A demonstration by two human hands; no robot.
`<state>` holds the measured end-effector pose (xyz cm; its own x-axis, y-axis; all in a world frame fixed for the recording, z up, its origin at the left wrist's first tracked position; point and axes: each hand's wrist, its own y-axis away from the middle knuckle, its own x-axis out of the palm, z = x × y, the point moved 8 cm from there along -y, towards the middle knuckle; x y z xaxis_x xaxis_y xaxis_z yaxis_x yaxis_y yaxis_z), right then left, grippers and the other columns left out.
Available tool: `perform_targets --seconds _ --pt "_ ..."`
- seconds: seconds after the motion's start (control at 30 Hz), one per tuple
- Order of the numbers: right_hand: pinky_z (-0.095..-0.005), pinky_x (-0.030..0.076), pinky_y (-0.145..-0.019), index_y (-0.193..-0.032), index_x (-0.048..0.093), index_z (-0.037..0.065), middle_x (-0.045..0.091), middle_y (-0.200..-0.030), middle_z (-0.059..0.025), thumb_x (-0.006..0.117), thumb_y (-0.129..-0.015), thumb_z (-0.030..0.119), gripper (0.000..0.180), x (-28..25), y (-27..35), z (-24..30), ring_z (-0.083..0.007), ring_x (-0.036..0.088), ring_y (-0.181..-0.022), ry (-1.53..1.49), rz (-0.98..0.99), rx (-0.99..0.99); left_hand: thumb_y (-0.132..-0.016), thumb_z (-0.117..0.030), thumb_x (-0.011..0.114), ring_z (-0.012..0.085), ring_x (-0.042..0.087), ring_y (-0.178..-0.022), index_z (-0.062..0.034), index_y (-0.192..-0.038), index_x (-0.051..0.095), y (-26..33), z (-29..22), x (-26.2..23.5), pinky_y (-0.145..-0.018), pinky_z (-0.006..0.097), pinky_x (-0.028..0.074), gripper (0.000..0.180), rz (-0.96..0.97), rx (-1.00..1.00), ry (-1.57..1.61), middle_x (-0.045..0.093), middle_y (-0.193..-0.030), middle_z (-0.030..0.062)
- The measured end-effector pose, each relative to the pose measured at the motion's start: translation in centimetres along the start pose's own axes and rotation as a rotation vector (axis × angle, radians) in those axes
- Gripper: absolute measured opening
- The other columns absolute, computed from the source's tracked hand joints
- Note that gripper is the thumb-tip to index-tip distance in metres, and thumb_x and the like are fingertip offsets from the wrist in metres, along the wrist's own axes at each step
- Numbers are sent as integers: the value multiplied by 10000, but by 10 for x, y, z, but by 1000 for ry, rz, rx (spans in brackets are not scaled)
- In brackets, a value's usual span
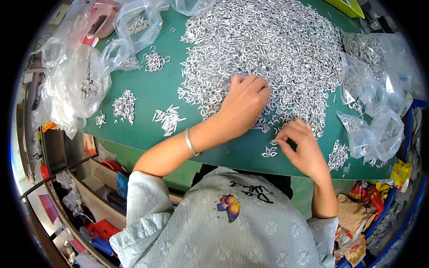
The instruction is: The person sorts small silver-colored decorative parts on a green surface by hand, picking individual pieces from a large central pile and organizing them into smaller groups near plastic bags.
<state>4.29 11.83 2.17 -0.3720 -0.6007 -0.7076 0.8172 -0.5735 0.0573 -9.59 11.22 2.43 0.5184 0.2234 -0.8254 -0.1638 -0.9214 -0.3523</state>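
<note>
A wide heap of small silver metal pieces, many of them looped, covers the far middle of the green table. My left hand is at the heap's near edge, with its fingers bent and close together. Their tips are hidden, and so is anything between them. To its right, my right hand is curled with thumb and forefinger drawn in. Whatever it pinches is too small to name. Just left of its thumb lies a little group of looped metal pieces, close to the table's near edge.
Sorted piles lie leftward: thin bars, small hooked pieces and rings. Clear plastic bags crowd the left side; more bags stand right, near a small metal pile. A yellow-green tray sits far right.
</note>
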Motion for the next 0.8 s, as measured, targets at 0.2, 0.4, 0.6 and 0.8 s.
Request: perform_targets --seconds 0.2,0.4,0.6,0.8 --pt "-396 368 -789 -903 626 37 591 -918 -79 719 -794 82 150 -21 2 -1 -277 536 -925 199 -182 27 -833 -119 692 237 552 -912 -84 -920 669 -13 7 24 -779 390 377 96 159 -33 -149 586 -922 42" --pt "-484 345 -1055 -1279 550 -1 448 -1439 -157 711 -833 127 492 -17 4 -16 -340 412 -1341 462 -349 99 -795 -80 705 241 570 -898 -82 -867 655 -16 2 13 -767 378 387 88 36 -25 -40 598 -922 46" --pt "-548 262 -1134 -1245 587 29 475 -1420 -128 698 -840 111 429 10 24 3 -339 385 -1385 330 -109 -5 -741 -8 723 255 587 -898 -67 -871 648 2 -4 -13 -738 375 420 161 -54 -49 39 606 -922 61" --pt "-446 393 -924 -1069 656 26 627 -1086 -88 705 -815 54 260 -34 27 -16 -286 585 -1015 222 -500 65 -735 -8 722 270 597 -871 -49 -923 639 35 -42 -5 -716 388 446 209 75 6 164 610 -916 80"
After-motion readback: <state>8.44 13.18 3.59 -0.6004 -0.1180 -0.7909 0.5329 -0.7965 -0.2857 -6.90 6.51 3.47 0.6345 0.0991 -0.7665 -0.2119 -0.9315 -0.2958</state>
